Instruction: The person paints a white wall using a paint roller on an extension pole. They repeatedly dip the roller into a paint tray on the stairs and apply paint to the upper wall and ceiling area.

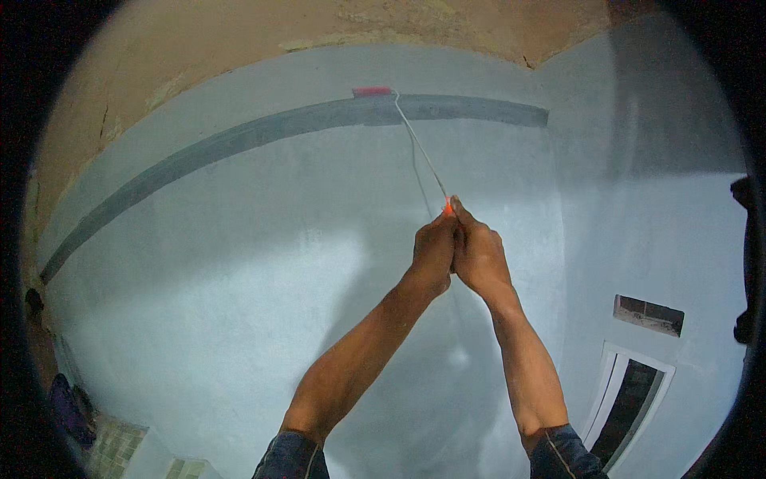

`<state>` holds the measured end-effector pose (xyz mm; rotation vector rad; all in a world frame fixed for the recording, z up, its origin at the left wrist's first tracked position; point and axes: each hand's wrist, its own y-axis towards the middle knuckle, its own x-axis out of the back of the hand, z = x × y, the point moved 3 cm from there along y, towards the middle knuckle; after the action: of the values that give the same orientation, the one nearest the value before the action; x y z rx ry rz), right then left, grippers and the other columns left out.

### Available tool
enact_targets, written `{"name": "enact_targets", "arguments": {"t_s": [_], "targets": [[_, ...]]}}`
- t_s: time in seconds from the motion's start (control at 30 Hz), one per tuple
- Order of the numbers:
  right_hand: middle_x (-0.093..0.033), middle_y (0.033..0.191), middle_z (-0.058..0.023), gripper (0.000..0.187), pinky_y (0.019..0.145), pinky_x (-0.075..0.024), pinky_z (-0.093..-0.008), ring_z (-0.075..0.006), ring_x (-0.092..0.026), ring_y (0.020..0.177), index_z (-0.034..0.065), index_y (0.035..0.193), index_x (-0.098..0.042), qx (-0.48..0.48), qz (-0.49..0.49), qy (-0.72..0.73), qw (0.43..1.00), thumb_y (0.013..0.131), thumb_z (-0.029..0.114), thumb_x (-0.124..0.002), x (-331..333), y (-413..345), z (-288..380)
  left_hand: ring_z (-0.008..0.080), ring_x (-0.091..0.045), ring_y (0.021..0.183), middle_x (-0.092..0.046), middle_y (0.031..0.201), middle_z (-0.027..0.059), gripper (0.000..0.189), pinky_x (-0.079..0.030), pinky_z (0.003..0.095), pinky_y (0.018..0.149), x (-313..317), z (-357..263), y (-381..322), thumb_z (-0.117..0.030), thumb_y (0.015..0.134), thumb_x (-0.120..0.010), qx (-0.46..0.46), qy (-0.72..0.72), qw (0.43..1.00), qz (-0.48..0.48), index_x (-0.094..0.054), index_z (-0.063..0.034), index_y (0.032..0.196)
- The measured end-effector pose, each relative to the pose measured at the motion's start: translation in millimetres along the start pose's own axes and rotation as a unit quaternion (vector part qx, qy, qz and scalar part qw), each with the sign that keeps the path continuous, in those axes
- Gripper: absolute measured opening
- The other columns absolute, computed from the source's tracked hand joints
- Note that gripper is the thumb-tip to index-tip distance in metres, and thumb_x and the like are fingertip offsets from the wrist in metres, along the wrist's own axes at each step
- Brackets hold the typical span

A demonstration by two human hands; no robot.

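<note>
My left hand (434,248) and my right hand (482,251) are closed together around the orange handle (447,206) of a paint roller, raised in front of me. Only the top of the handle shows above my fingers. From it a thin, bent metal rod (423,148) runs up and left to the pinkish-red roller sleeve (372,91). The sleeve lies along the upper edge of a dark grey band (287,129) on the pale blue-grey wall (257,251). Whether it presses on the wall, I cannot tell.
Brown, patchy ceiling (251,30) borders the wall at the top. On the right-hand wall are a small rectangular vent opening (649,315) and a white-framed window or door (628,407). Purple fabric (69,410) hangs at lower left, near tiled surfaces (116,446).
</note>
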<state>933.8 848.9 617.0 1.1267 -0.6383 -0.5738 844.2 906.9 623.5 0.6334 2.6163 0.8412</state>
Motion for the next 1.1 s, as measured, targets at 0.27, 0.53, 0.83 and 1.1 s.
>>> {"name": "enact_targets", "arguments": {"t_s": [0.27, 0.53, 0.83, 1.1], "targets": [[-0.072, 0.103, -0.0287, 0.038, 0.084, -0.0581, -0.0516, -0.044, -0.072, 0.094, 0.0014, 0.137, -0.059, 0.093, -0.069, -0.097, 0.988, 0.103, 0.019, -0.054, -10.0, 121.3, -14.2, 0.0293, -0.071, 0.1, -0.071, 0.114, 0.015, 0.038, -0.061, 0.0459, 0.083, -9.8, -65.1, 99.8, -0.035, 0.107, -0.058, -0.099, 0.026, 0.992, 0.077, -0.065, 0.0008, 0.12], [-0.072, 0.101, -0.0288, 0.034, 0.084, -0.0575, -0.0567, -0.0474, -0.071, 0.098, -0.0039, 0.104, -0.067, 0.167, -0.022, -0.152, 0.974, 0.102, 0.025, -0.05, 9.3, 215.3, 10.4, 0.0356, -0.068, 0.117, -0.068, 0.131, 0.019, 0.037, -0.057, 0.0511, 0.103, -23.0, -129.4, 181.5, -0.025, 0.105, -0.057, 0.026, 0.002, 0.995, 0.099, -0.06, -0.0013, 0.133], [-0.073, 0.12, -0.0229, 0.074, 0.091, -0.0604, -0.0471, -0.0399, -0.071, 0.111, 0.0037, 0.156, -0.044, 0.082, -0.007, -0.123, 0.989, 0.089, 0.009, -0.076, 12.3, 97.1, -18.8, 0.0295, -0.071, 0.101, -0.073, 0.112, 0.0111, 0.032, -0.058, 0.0442, 0.093, -22.7, -33.4, 108.3, -0.031, 0.102, -0.068, 0.043, -0.084, 0.996, -0.008, -0.066, -0.0031, 0.119], [-0.071, 0.125, -0.0241, 0.058, 0.089, -0.0622, -0.0465, -0.0387, -0.074, 0.105, 0.015, 0.158, -0.045, -0.05, 0.052, -0.022, 0.997, 0.103, 0.009, -0.061, 21.2, 2.4, -35.5, 0.0188, -0.066, 0.1, -0.068, 0.107, 0.0073, 0.038, -0.055, 0.0363, 0.088, -32.1, 30.0, 11.6, -0.038, 0.108, -0.058, 0.016, -0.033, 0.998, -0.046, -0.066, -0.0034, 0.122]]}}
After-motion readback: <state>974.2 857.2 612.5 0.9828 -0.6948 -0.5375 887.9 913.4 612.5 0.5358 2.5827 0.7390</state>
